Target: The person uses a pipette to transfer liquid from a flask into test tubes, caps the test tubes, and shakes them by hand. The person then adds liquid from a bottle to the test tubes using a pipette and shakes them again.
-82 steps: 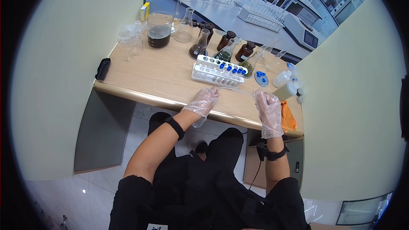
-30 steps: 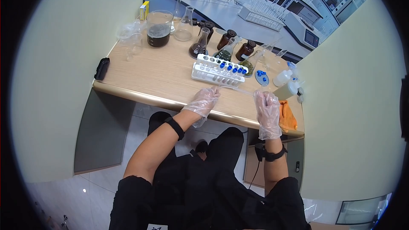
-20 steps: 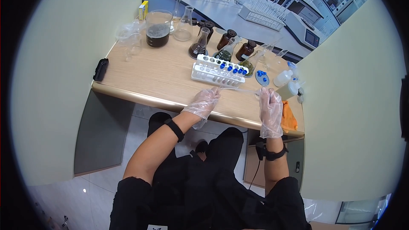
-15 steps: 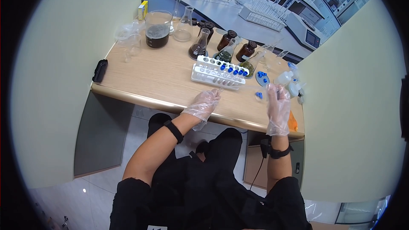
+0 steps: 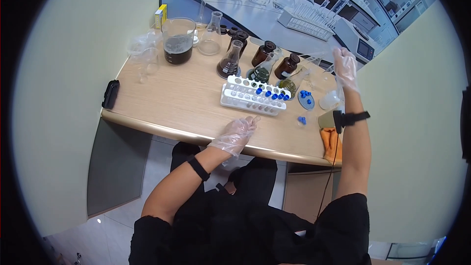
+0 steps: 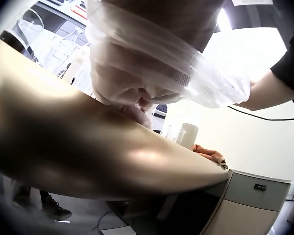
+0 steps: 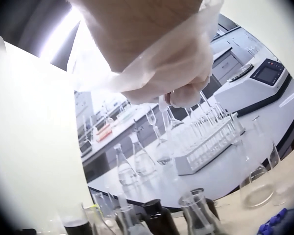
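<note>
My gloved left hand is low over the front of the desk, pinching a small clear tube whose end shows past the fingertips. In the left wrist view the glove hides most of that tube. Raised at the back right, my gloved right hand holds a translucent plastic dropper between curled fingers. A conical flask with yellow-green contents is below and left of that hand. Between the hands, on the desk, stands a white rack of small tubes, several capped in blue. Loose blue caps lie right of the rack.
Behind the rack stand flasks of dark and green liquid, plus brown bottles. A beaker of dark liquid is at the back left. More blue caps lie on a round dish; an orange cloth is front right.
My right hand has moved from near the left hand up and to the back right, taking the dropper away from the tube. Loose blue caps once hidden by it now show. My left hand stays put.
</note>
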A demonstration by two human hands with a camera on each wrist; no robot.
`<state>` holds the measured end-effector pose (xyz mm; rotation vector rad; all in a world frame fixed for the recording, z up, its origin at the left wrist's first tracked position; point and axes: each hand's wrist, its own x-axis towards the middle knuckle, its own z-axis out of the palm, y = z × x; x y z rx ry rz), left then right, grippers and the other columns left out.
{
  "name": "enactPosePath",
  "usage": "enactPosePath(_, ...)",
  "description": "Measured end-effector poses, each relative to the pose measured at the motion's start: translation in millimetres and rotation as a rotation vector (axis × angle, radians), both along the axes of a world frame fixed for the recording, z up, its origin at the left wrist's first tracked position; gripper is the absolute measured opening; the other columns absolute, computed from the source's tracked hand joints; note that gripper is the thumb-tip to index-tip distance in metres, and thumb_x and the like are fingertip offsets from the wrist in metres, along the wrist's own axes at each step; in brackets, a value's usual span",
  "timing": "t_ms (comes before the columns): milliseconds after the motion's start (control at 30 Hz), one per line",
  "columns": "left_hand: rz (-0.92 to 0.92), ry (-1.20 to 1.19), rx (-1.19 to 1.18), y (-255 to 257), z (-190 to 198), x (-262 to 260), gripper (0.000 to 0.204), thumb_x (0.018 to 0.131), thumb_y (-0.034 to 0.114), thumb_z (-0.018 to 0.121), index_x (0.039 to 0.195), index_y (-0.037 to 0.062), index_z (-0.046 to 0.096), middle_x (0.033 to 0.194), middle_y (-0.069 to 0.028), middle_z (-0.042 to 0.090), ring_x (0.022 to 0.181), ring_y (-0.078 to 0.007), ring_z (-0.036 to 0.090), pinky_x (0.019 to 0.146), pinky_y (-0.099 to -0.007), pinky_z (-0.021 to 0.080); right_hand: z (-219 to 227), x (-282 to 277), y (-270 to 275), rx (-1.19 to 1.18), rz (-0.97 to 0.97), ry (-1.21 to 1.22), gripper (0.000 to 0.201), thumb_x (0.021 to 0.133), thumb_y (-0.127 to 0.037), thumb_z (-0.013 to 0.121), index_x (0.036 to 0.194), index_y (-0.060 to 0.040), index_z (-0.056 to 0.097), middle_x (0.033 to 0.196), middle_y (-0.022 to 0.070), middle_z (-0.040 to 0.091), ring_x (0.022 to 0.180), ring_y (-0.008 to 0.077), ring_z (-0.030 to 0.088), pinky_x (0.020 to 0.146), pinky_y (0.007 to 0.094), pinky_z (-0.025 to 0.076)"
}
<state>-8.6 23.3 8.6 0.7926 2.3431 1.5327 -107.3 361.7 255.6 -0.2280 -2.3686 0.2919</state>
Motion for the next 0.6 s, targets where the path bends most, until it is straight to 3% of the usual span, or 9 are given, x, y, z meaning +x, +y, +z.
enactPosePath(100,0.024,0.081,0.005,-1.8,3.1,2.8,0.016,0.1,0.015,0.059,0.111,0.0037,0.062,0.099,-0.0197,0.073,0.093,-0.0407,0.069,0.08,-0.046,0.053,-36.5,-49.6,29.3,-0.1,0.152,-0.101,0.055,0.096,-0.046,0.06,0.087,0.0079,0.068,0.083,0.0302,0.067,0.082,0.0443,0.068,0.077,0.0499,0.05)
enactPosePath(167,0.009,0.03,-0.027,-4.0,14.9,1.9,0.014,0.1,0.015,0.061,0.108,0.0043,0.061,0.106,-0.0214,0.073,0.097,-0.0419,0.07,0.082,-0.0471,0.054,-59.1,-80.7,49.6,-0.031,0.267,-0.321,0.056,0.094,-0.047,0.06,0.084,0.0071,0.069,0.078,0.0283,0.067,0.082,0.0414,0.069,0.078,0.0501,0.05)
enactPosePath(200,0.008,0.042,-0.062,-3.4,14.2,1.1,0.013,0.099,0.015,0.061,0.108,0.0044,0.061,0.106,-0.0217,0.073,0.097,-0.0425,0.07,0.082,-0.0472,0.054,-60.6,-91.9,53.3,0.112,0.193,-0.478,0.048,0.093,-0.043,0.065,0.095,0.0037,0.072,0.082,0.0173,0.069,0.082,0.0261,0.067,0.076,0.0422,0.051)
enactPosePath(400,0.009,0.114,-0.056,-2.3,0.7,-0.8,0.012,0.1,0.014,0.06,0.108,0.0053,0.06,0.105,-0.0214,0.073,0.095,-0.0434,0.069,0.08,-0.0481,0.054,-73.0,-98.5,12.3,-0.191,0.082,-0.667,0.042,0.092,-0.042,0.068,0.089,0.0004,0.071,0.079,0.0081,0.065,0.075,0.0198,0.062,0.071,0.0384,0.049)
enactPosePath(600,0.009,0.124,-0.064,-3.5,4.7,1.0,0.013,0.098,0.012,0.06,0.11,0.0065,0.061,0.096,-0.0196,0.073,0.091,-0.0419,0.069,0.078,-0.0487,0.054,-72.9,-111.6,11.4,-0.198,0.073,-0.731,0.039,0.089,-0.037,0.071,0.091,0.0015,0.073,0.076,0.0063,0.063,0.072,0.0169,0.059,0.067,0.0347,0.049)
